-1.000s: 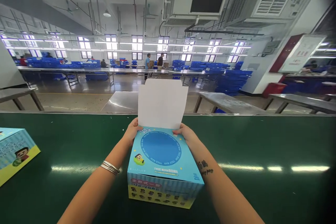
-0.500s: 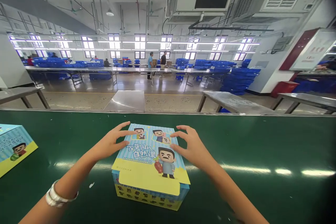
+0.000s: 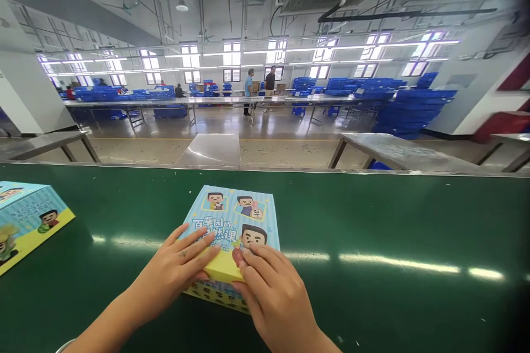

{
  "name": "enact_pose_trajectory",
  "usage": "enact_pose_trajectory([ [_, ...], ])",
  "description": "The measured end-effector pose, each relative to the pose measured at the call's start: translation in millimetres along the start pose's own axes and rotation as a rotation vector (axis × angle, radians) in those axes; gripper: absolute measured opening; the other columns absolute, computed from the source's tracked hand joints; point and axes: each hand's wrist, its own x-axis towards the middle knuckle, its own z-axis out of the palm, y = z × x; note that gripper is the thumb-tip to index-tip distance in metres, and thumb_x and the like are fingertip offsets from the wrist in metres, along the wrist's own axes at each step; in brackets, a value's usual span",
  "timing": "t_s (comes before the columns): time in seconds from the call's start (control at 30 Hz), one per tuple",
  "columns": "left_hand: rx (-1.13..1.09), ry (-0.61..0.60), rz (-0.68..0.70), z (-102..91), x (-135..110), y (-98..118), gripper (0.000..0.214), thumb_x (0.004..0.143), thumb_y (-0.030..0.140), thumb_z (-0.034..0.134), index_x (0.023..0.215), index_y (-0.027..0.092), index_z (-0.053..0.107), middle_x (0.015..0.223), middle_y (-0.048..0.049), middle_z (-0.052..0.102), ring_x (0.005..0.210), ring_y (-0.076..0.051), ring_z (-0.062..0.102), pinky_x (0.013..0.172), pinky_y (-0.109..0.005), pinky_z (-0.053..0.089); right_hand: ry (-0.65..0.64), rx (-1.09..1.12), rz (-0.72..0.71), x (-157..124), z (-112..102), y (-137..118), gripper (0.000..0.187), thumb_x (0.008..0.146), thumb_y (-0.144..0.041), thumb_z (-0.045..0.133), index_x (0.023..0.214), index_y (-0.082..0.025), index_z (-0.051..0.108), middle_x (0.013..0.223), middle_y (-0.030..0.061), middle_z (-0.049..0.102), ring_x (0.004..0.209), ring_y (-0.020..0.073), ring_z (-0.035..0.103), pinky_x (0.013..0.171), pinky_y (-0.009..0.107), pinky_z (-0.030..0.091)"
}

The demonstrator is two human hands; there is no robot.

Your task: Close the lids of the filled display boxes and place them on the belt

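Head view: green belt (image 3: 393, 220), factory hall, steel tables (image 3: 397, 151) behind.

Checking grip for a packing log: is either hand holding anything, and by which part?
Nothing is gripped. The left hand and right hand lie flat on the near top edge of the box.

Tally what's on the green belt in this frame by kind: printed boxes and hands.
Printed boxes: 2, the box under both hands and a second box at the belt's left edge
Hands: 2, left hand and right hand, both flat on the near box's lid
Total: 4
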Motion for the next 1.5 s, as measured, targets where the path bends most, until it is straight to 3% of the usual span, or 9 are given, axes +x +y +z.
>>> enact_pose_trajectory([
  [0.23,-0.175,-0.167,-0.086,-30.4,2,-10,0.049,0.099,0.024,0.04,0.144,0.041,0.03,0.14,0.0003,0.05,0.13,-0.024,0.047,0.11,-0.052,0.036,-0.181,0.067,0.142,19,-3,-6,0.011,0.091,-0.025,0.053,0.087,-0.023,0.062,0.083,0.0014,0.069,0.069,0.0188,0.063,0.052,0.028,0.042],
  [0.37,-0.217,-0.196,-0.077,-46.4,5,-17,0.046,0.1,0.025,0.038,0.141,0.043,0.035,0.137,0.0025,0.052,0.125,-0.022,0.052,0.109,-0.048,0.04,-0.153,0.016,0.131,28,4,-14,0.011,0.09,-0.022,0.052,0.086,-0.022,0.063,0.08,0.0023,0.068,0.064,0.0185,0.062,0.049,0.027,0.039],
  [0.63,-0.028,-0.256,-0.076,-46.3,-27,-24,0.06,0.094,0.039,0.052,0.147,0.037,0.023,0.146,-0.0002,0.041,0.135,-0.023,0.04,0.117,-0.048,0.022,-0.107,0.039,-0.064,12,22,-20,0.025,0.088,-0.022,0.054,0.109,-0.015,0.065,0.112,0.0105,0.067,0.108,0.0285,0.06,0.095,0.043,0.05],
  [0.8,0.31,-0.065,-0.069,-32.1,-33,-1,0.076,0.089,0.054,0.054,0.148,0.016,0.026,0.146,-0.0083,0.042,0.137,-0.026,0.037,0.12,-0.044,-0.005,-0.098,-0.024,-0.193,5,36,-24,0.039,0.087,-0.01,0.045,0.123,-0.009,0.059,0.126,0.0158,0.06,0.122,0.0293,0.052,0.105,0.045,0.043],
  [1.0,0.471,0.114,-0.05,-6.8,-14,27,0.052,0.097,0.035,0.042,0.14,0.008,0.041,0.143,-0.0113,0.047,0.132,-0.027,0.043,0.119,-0.041,0.015,-0.158,0.137,-0.213,7,35,-21,0.046,0.088,-0.033,0.056,0.128,-0.01,0.053,0.133,0.0131,0.055,0.131,0.0249,0.043,0.113,0.04,0.032],
  [1.17,0.502,0.178,-0.066,2.6,-19,15,0.052,0.096,0.033,0.043,0.142,0.009,0.039,0.137,-0.0097,0.054,0.127,-0.029,0.048,0.119,-0.045,0.015,-0.077,0.284,0.119,-9,1,11,0.034,0.09,-0.027,0.051,0.123,-0.017,0.054,0.13,0.0104,0.055,0.125,0.0207,0.048,0.107,0.039,0.038],
  [1.3,0.434,0.25,-0.089,1.9,-10,15,0.047,0.094,0.025,0.044,0.14,0.016,0.043,0.14,-0.0074,0.051,0.137,-0.029,0.035,0.119,-0.048,0.011,-0.003,0.325,0.536,-14,-21,53,0.016,0.09,-0.026,0.049,0.094,-0.021,0.064,0.109,0.0068,0.06,0.098,0.0186,0.059,0.075,0.029,0.05],
  [1.4,0.291,0.357,0.014,8.5,17,36,0.043,0.092,0.032,0.052,0.134,0.025,0.049,0.146,-0.0058,0.042,0.14,-0.03,0.03,0.118,-0.046,0.019,0.026,0.311,0.674,-11,-29,79,0.017,0.09,-0.026,0.049,0.081,-0.02,0.062,0.089,0.0041,0.062,0.083,0.0175,0.058,0.056,0.024,0.041],
  [1.5,0.181,0.404,0.049,36.0,51,72,0.034,0.094,0.039,0.051,0.128,0.035,0.053,0.134,-0.0012,0.056,0.127,-0.025,0.049,0.11,-0.044,0.038,0.025,0.297,0.648,-15,-24,92,0.019,0.09,-0.022,0.049,0.075,-0.019,0.059,0.08,0.0025,0.06,0.078,0.0164,0.057,0.064,0.026,0.041],
])
